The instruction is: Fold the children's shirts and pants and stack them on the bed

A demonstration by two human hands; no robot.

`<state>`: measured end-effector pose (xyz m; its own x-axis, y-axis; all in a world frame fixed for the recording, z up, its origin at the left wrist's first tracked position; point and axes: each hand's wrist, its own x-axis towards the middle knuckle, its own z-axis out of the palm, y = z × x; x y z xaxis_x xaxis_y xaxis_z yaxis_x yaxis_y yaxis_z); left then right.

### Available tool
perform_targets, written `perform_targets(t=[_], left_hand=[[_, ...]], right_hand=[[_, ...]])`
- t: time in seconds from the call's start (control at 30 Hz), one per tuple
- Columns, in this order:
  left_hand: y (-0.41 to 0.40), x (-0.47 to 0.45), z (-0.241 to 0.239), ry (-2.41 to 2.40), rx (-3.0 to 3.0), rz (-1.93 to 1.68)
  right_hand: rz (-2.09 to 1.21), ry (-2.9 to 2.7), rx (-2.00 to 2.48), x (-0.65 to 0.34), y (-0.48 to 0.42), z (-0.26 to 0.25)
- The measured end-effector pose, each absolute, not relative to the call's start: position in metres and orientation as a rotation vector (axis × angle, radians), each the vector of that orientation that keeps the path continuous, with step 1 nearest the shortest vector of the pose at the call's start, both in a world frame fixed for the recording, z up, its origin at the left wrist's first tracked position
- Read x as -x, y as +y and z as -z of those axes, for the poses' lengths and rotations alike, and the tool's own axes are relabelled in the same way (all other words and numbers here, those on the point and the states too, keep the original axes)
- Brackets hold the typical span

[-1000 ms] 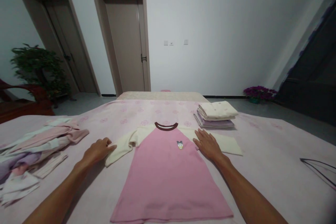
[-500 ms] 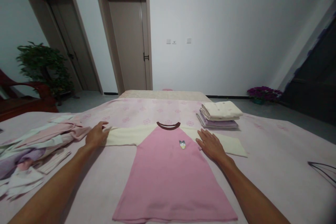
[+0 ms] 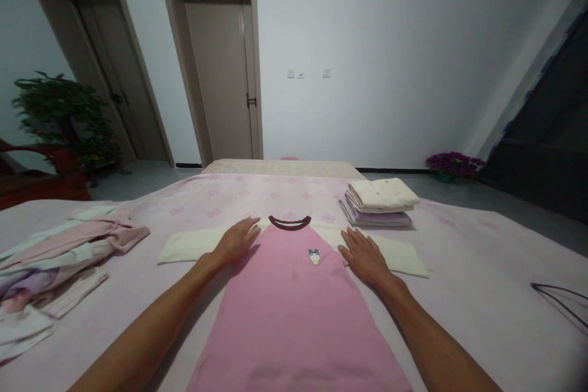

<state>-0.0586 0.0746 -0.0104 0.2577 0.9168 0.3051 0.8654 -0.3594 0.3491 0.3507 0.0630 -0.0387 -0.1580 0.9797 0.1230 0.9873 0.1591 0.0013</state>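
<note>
Mid-frame, the loosely spread left hand (image 3: 236, 242) and spread right hand (image 3: 364, 255) seemingly touch the shirt (image 3: 294, 312); bedspread (image 3: 478, 300) stretches between its right-side cuff (image 3: 423, 266) and the lower-right wire (image 3: 535, 286).

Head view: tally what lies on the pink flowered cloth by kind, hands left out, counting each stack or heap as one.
Pink raglan shirt with cream sleeves: 1
Stack of folded fabric items: 1
Heap of unfolded clothes: 1
Black wire item, perhaps a hanger, cut off by the frame: 1
Total: 4
</note>
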Motion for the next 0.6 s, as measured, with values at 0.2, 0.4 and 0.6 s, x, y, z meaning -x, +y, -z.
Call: perform_targets(t=[0.2, 0.4, 0.6], left_hand=[[0.084, 0.016, 0.033, 1.811, -2.499, -0.325], [0.084, 0.02, 0.016, 1.908, -2.308, -0.435], [0.106, 0.031, -0.002, 2.151, -2.085, -0.513]], right_hand=[[0.054, -2.299, 2.005, -0.35, 0.062, 0.037], [0.05, -2.284, 2.028, -0.346, 0.056, 0.022], [-0.013, -2.275, 1.993, -0.326, 0.071, -0.025]])
